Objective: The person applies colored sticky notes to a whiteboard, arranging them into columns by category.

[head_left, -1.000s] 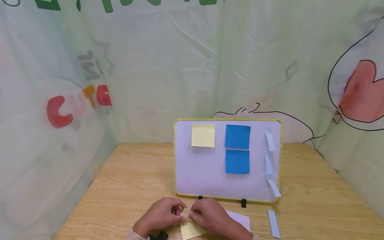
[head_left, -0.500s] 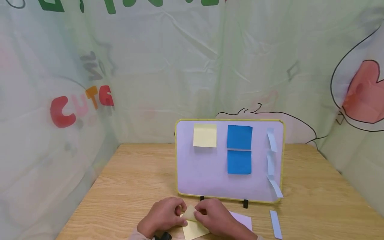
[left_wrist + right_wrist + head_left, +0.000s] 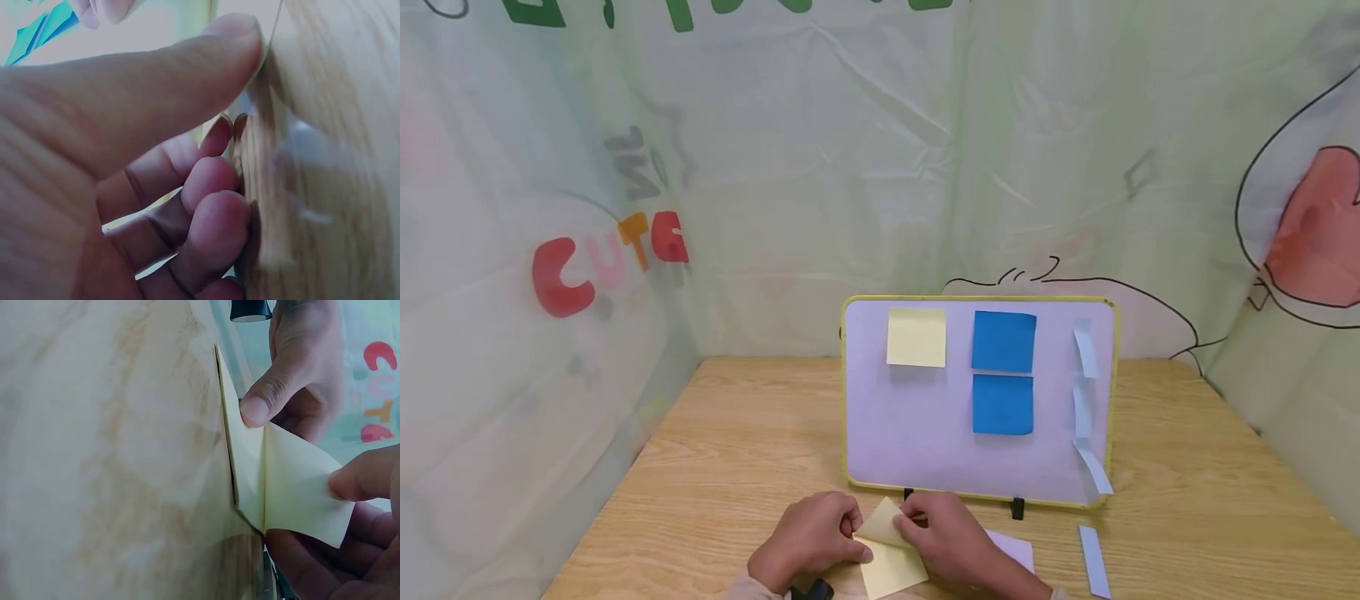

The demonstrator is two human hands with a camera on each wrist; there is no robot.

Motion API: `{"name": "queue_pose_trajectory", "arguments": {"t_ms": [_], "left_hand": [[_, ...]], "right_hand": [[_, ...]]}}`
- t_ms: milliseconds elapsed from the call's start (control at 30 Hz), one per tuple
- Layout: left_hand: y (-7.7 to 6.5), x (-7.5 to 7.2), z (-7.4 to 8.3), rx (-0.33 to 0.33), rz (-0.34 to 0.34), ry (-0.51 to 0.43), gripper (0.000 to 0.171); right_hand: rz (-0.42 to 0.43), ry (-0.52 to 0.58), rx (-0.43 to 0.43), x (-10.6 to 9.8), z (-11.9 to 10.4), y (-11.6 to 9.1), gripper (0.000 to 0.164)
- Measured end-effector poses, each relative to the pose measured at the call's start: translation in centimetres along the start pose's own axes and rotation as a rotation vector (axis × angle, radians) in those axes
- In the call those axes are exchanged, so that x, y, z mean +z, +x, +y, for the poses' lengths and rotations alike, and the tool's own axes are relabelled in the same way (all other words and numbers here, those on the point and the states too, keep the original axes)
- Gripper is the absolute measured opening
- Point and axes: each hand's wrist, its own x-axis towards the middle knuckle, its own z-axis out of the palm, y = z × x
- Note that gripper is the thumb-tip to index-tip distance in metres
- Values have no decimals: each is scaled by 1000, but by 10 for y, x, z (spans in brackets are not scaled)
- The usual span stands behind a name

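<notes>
A pad of yellow sticky notes (image 3: pixel 897 575) lies on the table at the bottom of the head view. My left hand (image 3: pixel 812 533) holds the pad by its left edge, the thumb pressing on top and the fingers curled at the far side. Between thumb and fingers, my right hand (image 3: pixel 951 537) pinches the top sticky note (image 3: pixel 880 525). In the right wrist view this sticky note (image 3: pixel 303 481) stands bent up from the pad (image 3: pixel 247 462), joined along one fold line. The left wrist view mostly shows the left hand (image 3: pixel 144 156), with the pad's edge under the thumb.
Behind the hands stands a whiteboard (image 3: pixel 917 458) with a yellow note (image 3: pixel 917 337), two blue notes (image 3: pixel 1003 342) and three pale blue strips (image 3: pixel 1082 412). A loose strip (image 3: pixel 1093 562) lies right. Pale lilac paper (image 3: pixel 1013 550) is partly behind the right forearm.
The top sticky note has been lifted further from the pad, and its raised part is larger. My right hand has moved slightly right with it. The left hand stays on the pad.
</notes>
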Motion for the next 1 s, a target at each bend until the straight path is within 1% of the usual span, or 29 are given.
{"name": "queue_pose_trajectory", "arguments": {"t_ms": [100,233,333,433,500,600,667,833,1000], "left_hand": [[1,-1,0,-2,-6,0,34],[1,-1,-2,10,-4,4,35],[1,-1,-4,20,-11,-17,34],[1,-2,-7,40,-23,-66,31],[2,-2,-10,53,-29,-113,25],[2,-3,-13,49,-33,-183,17],[2,-2,-14,42,-31,-211,14],[2,-2,-13,32,-14,-206,14],[2,-1,-10,20,-2,-185,16]], "right_hand": [[9,27,32,1,0,0,15],[16,72,97,1,2,1,19],[27,92,116,1,3,2,20],[36,110,122,0,4,3,21],[38,116,125,0,5,3,21],[38,120,127,-1,5,3,22],[42,113,123,-2,5,3,22],[49,91,105,-4,6,2,20],[34,104,97,-4,9,2,21]]}}
